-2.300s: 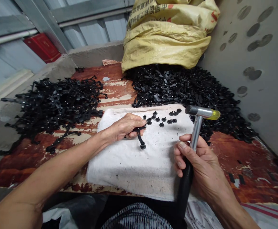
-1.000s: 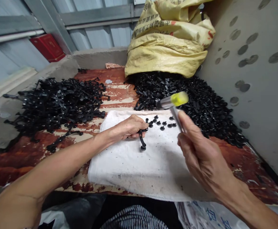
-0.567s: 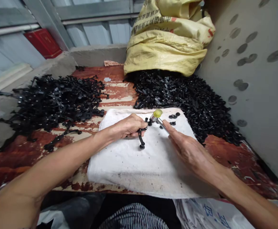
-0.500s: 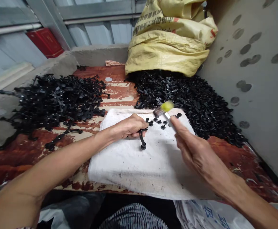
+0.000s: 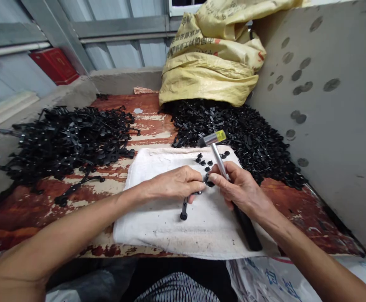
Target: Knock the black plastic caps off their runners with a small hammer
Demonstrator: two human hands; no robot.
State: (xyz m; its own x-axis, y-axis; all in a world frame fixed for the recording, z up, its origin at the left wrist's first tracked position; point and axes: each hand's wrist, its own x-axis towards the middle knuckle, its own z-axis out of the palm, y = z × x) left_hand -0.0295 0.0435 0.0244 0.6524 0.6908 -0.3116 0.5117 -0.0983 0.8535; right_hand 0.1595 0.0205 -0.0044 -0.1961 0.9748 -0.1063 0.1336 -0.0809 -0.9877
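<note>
Head view: the left hand (image 5: pixel 173 182) is closed on a black moulded strip (image 5: pixel 184 206) above a white towel (image 5: pixel 157 235). The right hand (image 5: pixel 237 186), gripping a hammer (image 5: pixel 219 167), has come in just beside it; the strip's near end is apparently hidden under the fingers.

Steel hammer (image 5: pixel 219 161) with yellow-tipped head and black grip, held tilted. Black plastic strip (image 5: pixel 184 208) with round stud end; loose round black studs (image 5: pixel 203 162) on white towel (image 5: pixel 157 226).
</note>
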